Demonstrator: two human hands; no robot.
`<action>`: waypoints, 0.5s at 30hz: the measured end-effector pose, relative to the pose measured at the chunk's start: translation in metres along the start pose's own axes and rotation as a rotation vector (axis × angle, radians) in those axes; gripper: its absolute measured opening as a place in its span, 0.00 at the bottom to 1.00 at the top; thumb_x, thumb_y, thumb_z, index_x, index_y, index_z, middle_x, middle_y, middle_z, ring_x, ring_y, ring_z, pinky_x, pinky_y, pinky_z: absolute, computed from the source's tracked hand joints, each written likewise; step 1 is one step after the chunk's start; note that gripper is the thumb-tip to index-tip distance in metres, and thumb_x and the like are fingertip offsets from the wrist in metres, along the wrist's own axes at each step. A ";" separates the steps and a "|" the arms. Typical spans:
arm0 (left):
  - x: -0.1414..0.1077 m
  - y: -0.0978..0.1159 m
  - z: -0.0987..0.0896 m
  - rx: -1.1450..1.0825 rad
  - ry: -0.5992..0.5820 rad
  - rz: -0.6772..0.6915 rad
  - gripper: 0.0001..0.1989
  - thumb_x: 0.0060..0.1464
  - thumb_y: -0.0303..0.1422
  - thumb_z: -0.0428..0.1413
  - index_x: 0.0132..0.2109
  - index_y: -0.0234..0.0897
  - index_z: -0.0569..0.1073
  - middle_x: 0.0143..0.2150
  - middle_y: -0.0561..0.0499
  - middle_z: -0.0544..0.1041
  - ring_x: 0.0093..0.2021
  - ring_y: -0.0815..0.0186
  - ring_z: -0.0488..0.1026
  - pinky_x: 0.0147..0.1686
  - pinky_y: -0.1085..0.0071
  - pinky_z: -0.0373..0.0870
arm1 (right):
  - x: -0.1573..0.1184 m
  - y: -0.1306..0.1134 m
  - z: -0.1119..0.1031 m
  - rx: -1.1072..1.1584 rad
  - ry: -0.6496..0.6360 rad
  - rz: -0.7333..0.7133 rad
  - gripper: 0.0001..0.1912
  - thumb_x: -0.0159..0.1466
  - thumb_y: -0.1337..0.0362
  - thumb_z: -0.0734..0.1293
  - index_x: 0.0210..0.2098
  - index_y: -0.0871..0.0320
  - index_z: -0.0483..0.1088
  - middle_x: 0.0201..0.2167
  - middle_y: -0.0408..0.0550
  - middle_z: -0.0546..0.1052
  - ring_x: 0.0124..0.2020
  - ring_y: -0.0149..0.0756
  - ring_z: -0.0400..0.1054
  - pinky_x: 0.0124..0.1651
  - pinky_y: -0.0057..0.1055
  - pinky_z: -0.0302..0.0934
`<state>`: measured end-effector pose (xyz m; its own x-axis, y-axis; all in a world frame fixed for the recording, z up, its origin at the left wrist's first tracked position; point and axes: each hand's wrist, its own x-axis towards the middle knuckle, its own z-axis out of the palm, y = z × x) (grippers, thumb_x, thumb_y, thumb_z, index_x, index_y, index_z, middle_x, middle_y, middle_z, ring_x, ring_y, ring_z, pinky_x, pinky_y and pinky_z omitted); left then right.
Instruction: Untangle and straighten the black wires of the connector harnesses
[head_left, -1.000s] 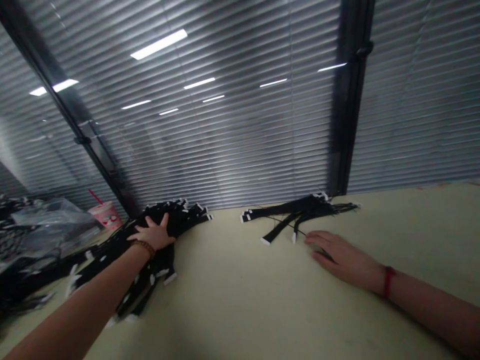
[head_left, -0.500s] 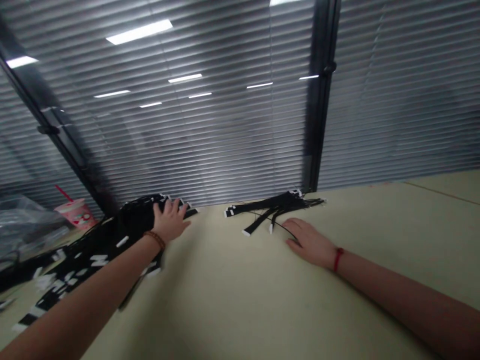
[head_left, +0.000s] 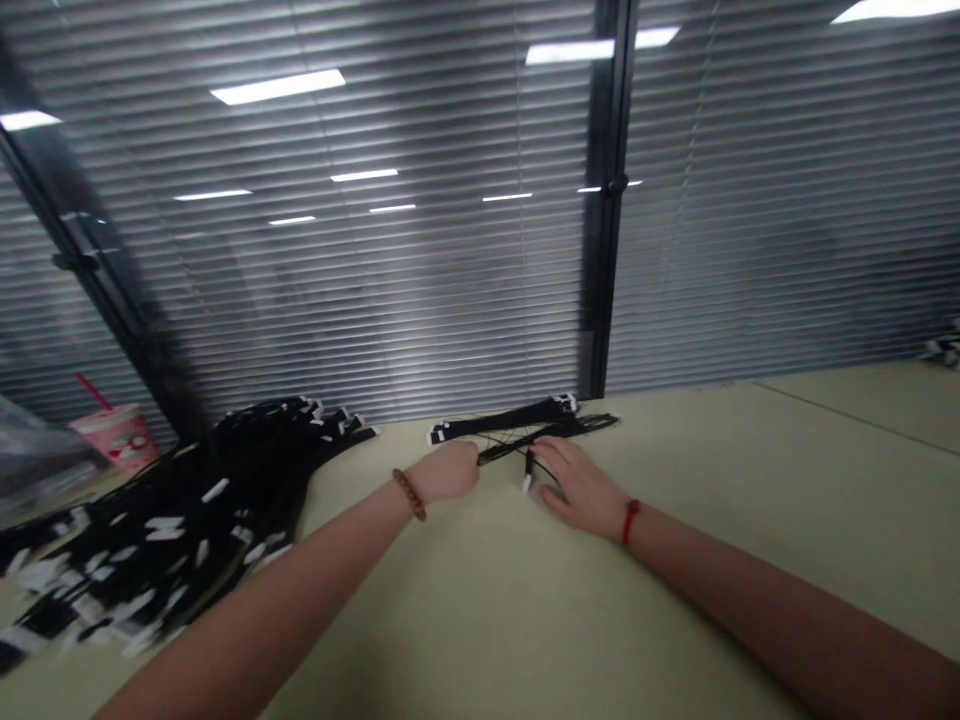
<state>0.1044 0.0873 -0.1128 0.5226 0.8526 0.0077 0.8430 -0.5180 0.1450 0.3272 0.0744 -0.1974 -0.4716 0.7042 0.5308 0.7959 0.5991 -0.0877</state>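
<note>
My left hand (head_left: pixel 452 470) is closed in a fist around a black flat cable (head_left: pixel 504 452), which runs out to the right from its fingers. My right hand (head_left: pixel 579 487) lies low over the table, its thumb and forefinger somewhat apart. A thin black wire (head_left: pixel 546 471) runs into the crook of that hand; its other fingers are hidden. Beside the right fingertips a short black cable end with a white tip (head_left: pixel 527 482) points toward me. Just behind both hands lies a small bundle of black flat cables (head_left: pixel 502 417) with white ends.
A large heap of black cables (head_left: pixel 255 470) with white ends covers the table's left side. Behind it stand a pink cup (head_left: pixel 120 437) with a red straw and a clear plastic bag (head_left: pixel 37 450). Window blinds (head_left: pixel 450 300) rise along the table's back edge. A seam (head_left: pixel 855 415) crosses the right.
My left hand has left the large heap, moved right and closed on a cable of the small bundle. My right hand has shifted slightly left; the view has turned a little right.
</note>
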 end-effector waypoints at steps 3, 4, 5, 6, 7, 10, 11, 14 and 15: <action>-0.025 0.001 -0.043 -0.336 0.001 -0.017 0.11 0.61 0.35 0.51 0.39 0.31 0.71 0.31 0.52 0.73 0.25 0.71 0.71 0.25 0.72 0.71 | 0.001 0.000 0.002 0.000 0.005 -0.013 0.25 0.64 0.57 0.63 0.58 0.58 0.58 0.61 0.55 0.56 0.59 0.49 0.53 0.57 0.53 0.50; -0.033 0.002 -0.059 -0.444 0.035 -0.005 0.11 0.61 0.36 0.51 0.38 0.31 0.71 0.30 0.53 0.72 0.25 0.71 0.70 0.24 0.72 0.70 | 0.001 0.001 0.004 -0.002 0.002 -0.008 0.26 0.64 0.57 0.63 0.58 0.58 0.58 0.61 0.55 0.56 0.59 0.49 0.53 0.57 0.53 0.51; -0.041 0.004 -0.073 -0.548 0.091 0.016 0.11 0.62 0.36 0.49 0.39 0.32 0.70 0.31 0.52 0.72 0.25 0.71 0.69 0.25 0.72 0.69 | 0.001 0.003 0.006 -0.004 -0.002 0.002 0.25 0.64 0.57 0.63 0.58 0.59 0.59 0.60 0.55 0.58 0.58 0.48 0.55 0.57 0.52 0.51; -0.047 0.005 -0.087 -0.638 0.149 0.027 0.12 0.62 0.37 0.49 0.38 0.32 0.70 0.30 0.53 0.71 0.24 0.72 0.68 0.24 0.73 0.68 | 0.001 0.004 0.008 -0.008 -0.006 0.015 0.24 0.64 0.57 0.63 0.57 0.59 0.60 0.58 0.55 0.60 0.57 0.47 0.56 0.56 0.52 0.53; -0.053 0.008 -0.099 -0.720 0.208 0.040 0.12 0.62 0.37 0.49 0.38 0.32 0.69 0.30 0.53 0.70 0.24 0.72 0.66 0.24 0.73 0.67 | 0.001 0.006 0.010 -0.013 -0.007 0.029 0.23 0.64 0.57 0.63 0.56 0.60 0.61 0.57 0.55 0.61 0.56 0.47 0.58 0.55 0.51 0.54; -0.068 0.016 -0.122 -0.892 0.367 0.085 0.10 0.62 0.37 0.47 0.38 0.33 0.66 0.30 0.54 0.66 0.23 0.73 0.63 0.22 0.74 0.63 | 0.002 0.009 0.012 -0.022 0.023 0.043 0.20 0.65 0.58 0.63 0.54 0.60 0.62 0.54 0.54 0.64 0.54 0.45 0.60 0.54 0.49 0.56; -0.072 0.019 -0.124 -0.920 0.392 0.095 0.08 0.62 0.35 0.46 0.38 0.34 0.65 0.30 0.55 0.66 0.23 0.73 0.62 0.22 0.75 0.63 | 0.001 0.009 0.011 -0.021 0.041 0.033 0.20 0.65 0.59 0.63 0.54 0.60 0.63 0.54 0.54 0.64 0.54 0.44 0.60 0.54 0.49 0.57; -0.085 0.026 -0.112 -0.916 0.331 0.079 0.07 0.59 0.30 0.45 0.34 0.35 0.64 0.28 0.54 0.67 0.21 0.73 0.63 0.21 0.75 0.62 | 0.000 0.004 0.006 -0.010 0.092 -0.025 0.18 0.65 0.59 0.62 0.52 0.60 0.64 0.53 0.53 0.65 0.53 0.43 0.61 0.54 0.48 0.57; -0.090 0.028 -0.102 -0.894 0.278 0.061 0.07 0.58 0.30 0.45 0.33 0.35 0.64 0.28 0.53 0.69 0.20 0.73 0.64 0.21 0.75 0.63 | 0.000 0.002 0.004 -0.005 0.105 -0.046 0.17 0.65 0.59 0.62 0.52 0.60 0.64 0.52 0.53 0.66 0.53 0.43 0.61 0.53 0.47 0.57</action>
<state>0.0680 0.0032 -0.0081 0.4160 0.8714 0.2601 0.3437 -0.4155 0.8422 0.3275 0.0774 -0.2007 -0.4652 0.6320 0.6199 0.7765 0.6275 -0.0570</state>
